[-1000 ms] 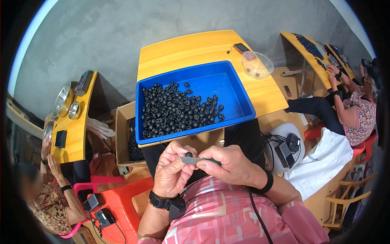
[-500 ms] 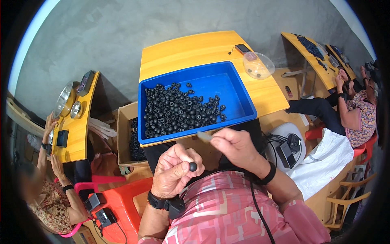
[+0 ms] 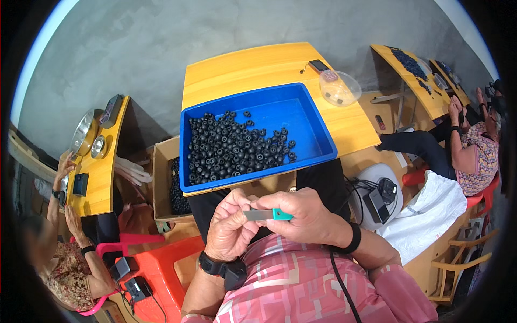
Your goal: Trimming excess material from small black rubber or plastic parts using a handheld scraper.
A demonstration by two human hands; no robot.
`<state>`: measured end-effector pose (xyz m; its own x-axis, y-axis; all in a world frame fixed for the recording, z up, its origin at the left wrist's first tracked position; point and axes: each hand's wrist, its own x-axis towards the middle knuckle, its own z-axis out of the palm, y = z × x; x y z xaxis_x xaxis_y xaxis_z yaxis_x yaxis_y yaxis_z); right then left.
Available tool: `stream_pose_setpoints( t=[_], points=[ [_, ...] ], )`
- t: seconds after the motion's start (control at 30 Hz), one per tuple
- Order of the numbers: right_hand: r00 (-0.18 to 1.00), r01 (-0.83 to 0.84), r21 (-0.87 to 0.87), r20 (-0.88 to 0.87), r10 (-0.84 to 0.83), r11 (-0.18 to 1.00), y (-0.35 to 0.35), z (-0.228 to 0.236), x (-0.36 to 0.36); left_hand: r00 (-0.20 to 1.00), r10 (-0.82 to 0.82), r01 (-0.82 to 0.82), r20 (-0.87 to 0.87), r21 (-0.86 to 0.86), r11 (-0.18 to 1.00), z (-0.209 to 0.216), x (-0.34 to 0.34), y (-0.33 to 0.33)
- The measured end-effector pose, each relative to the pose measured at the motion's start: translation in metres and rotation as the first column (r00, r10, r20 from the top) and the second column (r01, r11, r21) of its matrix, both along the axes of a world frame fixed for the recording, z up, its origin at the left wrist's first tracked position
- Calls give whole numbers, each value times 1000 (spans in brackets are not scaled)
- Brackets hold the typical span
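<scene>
My right hand [image 3: 306, 216] grips a small knife [image 3: 258, 215] by its green handle, its flat metal blade pointing left. The blade lies against the fingers of my left hand [image 3: 229, 229]. My left hand is closed in a pinch, with the fingertips of both hands meeting. The small black round part seen in it a moment earlier is now hidden by fingers and blade. Just beyond my hands a blue tray [image 3: 288, 102] holds many of the same black round parts [image 3: 231, 145], each with a hole, heaped toward its left side.
The tray rests on a yellow table [image 3: 242, 64] beside a clear plastic bowl [image 3: 344, 91] and a small dark device [image 3: 318, 65]. A cardboard box [image 3: 161, 183] with black parts stands lower left. A red stool [image 3: 161, 269] is left of me. Co-workers sit at tables on both sides.
My right hand has swung left and down, bringing the knife to my left hand. The black round part has gone out of sight between the fingers.
</scene>
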<state>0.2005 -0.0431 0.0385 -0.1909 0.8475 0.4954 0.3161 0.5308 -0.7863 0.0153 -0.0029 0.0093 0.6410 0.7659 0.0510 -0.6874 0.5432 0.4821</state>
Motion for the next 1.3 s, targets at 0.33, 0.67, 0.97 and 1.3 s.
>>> stream_pose_setpoints(
  t=[0.33,0.67,0.97,1.3],
  points=[
    [925,4,312,359,-121,950,-2,3,-4,995,56,-59,-86,-24,998,-5,0,-2],
    [973,232,71,-15,-231,970,-4,2,14,667,726,-671,-169,288,683,17,-58,44],
    [939,226,-157,-227,-258,961,-4,-3,19,253,761,-844,-598,248,475,-96,-201,127],
    [911,227,-268,-283,-301,936,-2,-15,22,152,934,310,-323,913,266,24,-13,106]
  ],
)
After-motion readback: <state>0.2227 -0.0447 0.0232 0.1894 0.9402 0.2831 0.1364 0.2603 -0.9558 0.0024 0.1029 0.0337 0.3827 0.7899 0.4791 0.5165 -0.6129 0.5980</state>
